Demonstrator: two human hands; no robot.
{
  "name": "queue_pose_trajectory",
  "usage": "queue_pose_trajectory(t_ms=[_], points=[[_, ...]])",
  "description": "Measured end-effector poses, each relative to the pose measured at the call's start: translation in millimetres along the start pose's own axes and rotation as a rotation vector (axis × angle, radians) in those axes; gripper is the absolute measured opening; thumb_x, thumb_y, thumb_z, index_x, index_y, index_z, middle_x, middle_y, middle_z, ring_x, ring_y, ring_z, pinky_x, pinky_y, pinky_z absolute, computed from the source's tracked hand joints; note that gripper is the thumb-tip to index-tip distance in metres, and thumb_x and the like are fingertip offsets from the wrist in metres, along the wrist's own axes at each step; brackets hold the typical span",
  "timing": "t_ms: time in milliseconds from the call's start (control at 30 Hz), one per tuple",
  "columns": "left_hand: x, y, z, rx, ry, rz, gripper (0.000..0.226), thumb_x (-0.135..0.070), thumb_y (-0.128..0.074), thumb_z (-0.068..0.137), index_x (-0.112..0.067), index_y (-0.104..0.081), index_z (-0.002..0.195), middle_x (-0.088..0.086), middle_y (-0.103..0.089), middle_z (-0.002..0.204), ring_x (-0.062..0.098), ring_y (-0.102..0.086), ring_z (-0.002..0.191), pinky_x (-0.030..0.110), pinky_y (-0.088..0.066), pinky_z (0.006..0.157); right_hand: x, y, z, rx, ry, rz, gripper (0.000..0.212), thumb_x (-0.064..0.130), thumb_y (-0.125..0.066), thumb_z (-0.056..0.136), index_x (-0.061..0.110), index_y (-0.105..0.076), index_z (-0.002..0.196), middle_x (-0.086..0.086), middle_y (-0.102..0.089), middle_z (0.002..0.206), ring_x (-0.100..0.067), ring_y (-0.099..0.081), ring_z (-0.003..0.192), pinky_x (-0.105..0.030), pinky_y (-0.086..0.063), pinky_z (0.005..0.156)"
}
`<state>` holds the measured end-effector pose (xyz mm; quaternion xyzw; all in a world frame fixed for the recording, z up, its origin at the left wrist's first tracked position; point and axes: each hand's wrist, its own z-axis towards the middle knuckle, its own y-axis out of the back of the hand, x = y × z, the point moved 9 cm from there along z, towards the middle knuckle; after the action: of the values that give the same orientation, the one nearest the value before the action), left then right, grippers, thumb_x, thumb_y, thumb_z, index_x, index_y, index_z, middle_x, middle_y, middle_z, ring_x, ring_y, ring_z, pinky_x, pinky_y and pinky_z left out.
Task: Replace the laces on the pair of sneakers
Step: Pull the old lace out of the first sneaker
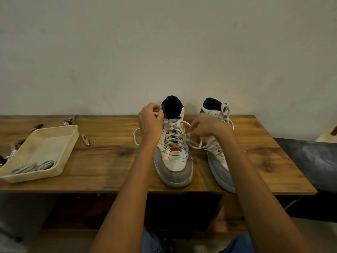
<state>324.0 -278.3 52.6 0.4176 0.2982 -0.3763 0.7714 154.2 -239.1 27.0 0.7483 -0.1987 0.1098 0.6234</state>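
Two white and grey sneakers stand side by side on a wooden table (pixel 102 157), toes toward me. On the left sneaker (pixel 174 161) the white lace (pixel 175 134) is untied, with a loop trailing off to the left. My left hand (pixel 150 121) pinches one lace end near the shoe's collar. My right hand (pixel 206 127) pinches the other end, which hangs loose between the two shoes. The right sneaker (pixel 218 161) is partly behind my right arm and keeps its lace tied at the top.
A cream plastic tray (pixel 39 154) at the table's left holds two coiled pale laces (pixel 34 167). A nail clipper (pixel 86 139), a keychain (pixel 68 121) and small tools lie around it. A dark bench (pixel 308 161) adjoins the table on the right.
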Motion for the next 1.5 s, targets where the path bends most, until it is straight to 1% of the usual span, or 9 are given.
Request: queue_pose_trajectory(t_ms=[133,333,567,900,1100,1233,1300,1433,1500], points=[[-10,-6,-4,0.076,-0.079,0.062,0.015,-0.011,-0.062,0.087,-0.014,-0.065,0.101,0.004,-0.056,0.114,0.009,-0.055,0.089,0.009,-0.039,0.067,3,44,-6,-0.616,0.030,0.094,0.019,0.012,-0.052,0.090,0.003,-0.064,0.102,-0.012,-0.065,0.097,-0.029,-0.062,0.090,-0.040,-0.053,0.081],[-6,-33,-15,0.363,-0.101,0.224,0.017,-0.022,-0.069,0.083,-0.018,-0.071,0.099,0.007,-0.041,0.139,0.024,-0.034,0.130,0.031,-0.033,0.100,-17,-43,18,-0.015,-0.045,-0.096,0.019,0.002,-0.051,0.087,-0.006,-0.063,0.098,-0.013,-0.056,0.087,-0.026,-0.054,0.083,-0.030,-0.047,0.074],[-7,-41,-19,0.443,-0.067,0.283,0.021,-0.021,-0.061,0.089,-0.019,-0.069,0.109,0.010,-0.032,0.145,0.028,-0.025,0.135,0.038,-0.029,0.105,-1,34,6,-0.684,0.074,0.306,0.030,0.023,-0.053,0.093,0.004,-0.056,0.071,-0.001,-0.056,0.062,-0.013,-0.050,0.056,-0.026,-0.045,0.056],[26,-6,-10,-0.008,0.268,0.017,0.031,-0.015,-0.040,0.092,-0.002,-0.061,0.073,0.022,-0.055,0.117,0.018,-0.049,0.083,0.025,-0.034,0.061,-17,-6,18,-0.564,-0.069,0.696,0.019,0.021,-0.059,0.085,0.009,-0.071,0.094,-0.003,-0.066,0.084,-0.017,-0.060,0.081,-0.030,-0.047,0.073],[-19,-15,-13,0.138,-0.165,0.193,0.018,-0.028,-0.059,0.089,-0.016,-0.066,0.101,0.008,-0.038,0.139,0.022,-0.026,0.132,0.021,-0.027,0.094,-15,-4,16,-0.530,-0.024,0.710,0.021,0.019,-0.059,0.088,0.007,-0.071,0.102,0.000,-0.060,0.082,-0.014,-0.057,0.081,-0.031,-0.048,0.078],[-22,-46,-27,0.228,-0.344,0.523,0.017,-0.031,-0.063,0.086,-0.023,-0.072,0.098,0.005,-0.037,0.144,0.027,-0.022,0.136,0.048,-0.026,0.107,-13,-5,17,-0.524,-0.020,0.718,0.020,0.019,-0.059,0.089,0.008,-0.072,0.100,-0.004,-0.065,0.085,-0.014,-0.057,0.080,-0.028,-0.047,0.074],[-22,-34,-19,0.086,-0.276,0.303,0.012,-0.020,-0.062,0.087,-0.015,-0.073,0.089,0.005,-0.048,0.131,0.024,-0.035,0.126,0.040,-0.033,0.102,-14,-5,17,-0.524,-0.030,0.712,0.020,0.020,-0.060,0.088,0.009,-0.072,0.099,-0.004,-0.066,0.086,-0.015,-0.059,0.081,-0.030,-0.048,0.075],[35,-7,-14,-0.174,0.480,-0.685,0.027,-0.013,-0.040,0.099,-0.010,-0.055,0.076,0.008,-0.058,0.084,0.018,-0.056,0.077,0.030,-0.052,0.074,-21,-11,22,-0.468,-0.041,0.774,0.017,0.023,-0.061,0.088,0.011,-0.071,0.097,0.004,-0.063,0.077,-0.009,-0.057,0.072,-0.024,-0.047,0.066],[34,-10,-18,-0.098,0.542,-0.684,0.026,-0.023,-0.040,0.100,-0.011,-0.052,0.080,0.002,-0.054,0.072,0.012,-0.050,0.059,0.020,-0.045,0.052,-20,-12,22,-0.466,-0.038,0.759,0.018,0.024,-0.061,0.089,0.011,-0.070,0.099,0.003,-0.063,0.081,-0.008,-0.056,0.073,-0.024,-0.048,0.067]])
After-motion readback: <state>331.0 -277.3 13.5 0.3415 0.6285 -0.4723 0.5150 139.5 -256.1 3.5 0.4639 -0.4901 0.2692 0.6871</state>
